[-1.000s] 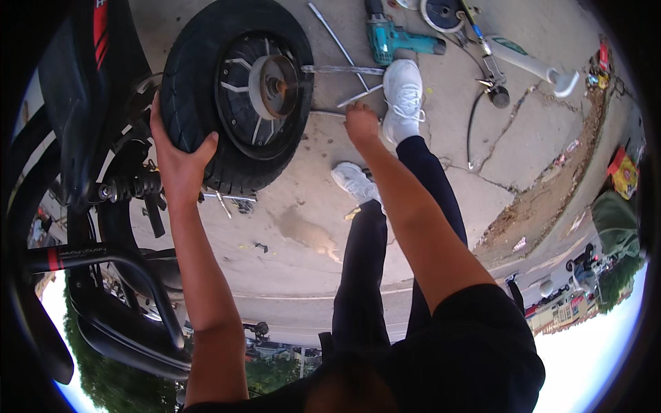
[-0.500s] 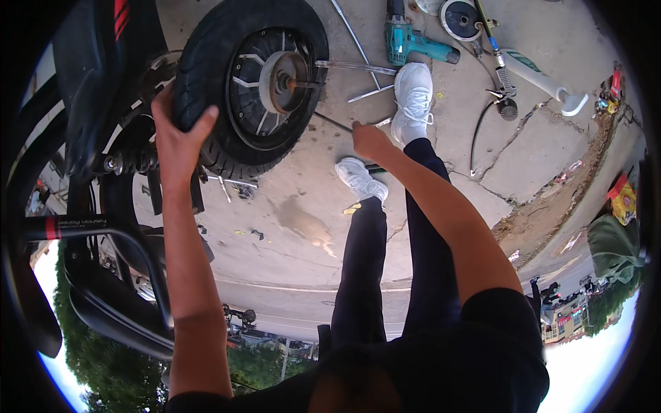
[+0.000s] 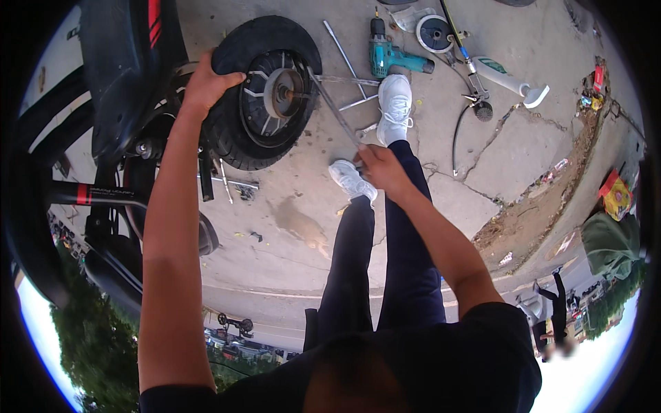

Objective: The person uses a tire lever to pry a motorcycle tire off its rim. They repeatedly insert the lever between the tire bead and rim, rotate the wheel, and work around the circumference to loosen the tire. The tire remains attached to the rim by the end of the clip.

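A black tire [image 3: 237,134] sits on a spoked hub wheel [image 3: 281,93], beside a dark scooter at the left. My left hand [image 3: 208,86] grips the tire's left side, with the thumb over the sidewall and the fingers behind it. In my right hand [image 3: 381,168] is a long metal tire lever [image 3: 337,115], slanting up and left to the tire's right edge. Whether its tip is under the bead I cannot tell. A second tire lever [image 3: 348,81] sticks out from the same edge, its outer end by my white shoe [image 3: 395,103].
A teal cordless drill [image 3: 396,58] lies beyond my shoe, near a metal cross wrench [image 3: 344,51]. Farther right are a small wheel [image 3: 434,34], an air hose with a gauge [image 3: 482,110] and a white-handled tool [image 3: 513,82]. The scooter frame [image 3: 127,76] stands close at left.
My right hand has drawn back toward me and the lever now points up to the tire's right edge. My left hand sits higher on the tire, with its thumb farther over the sidewall.
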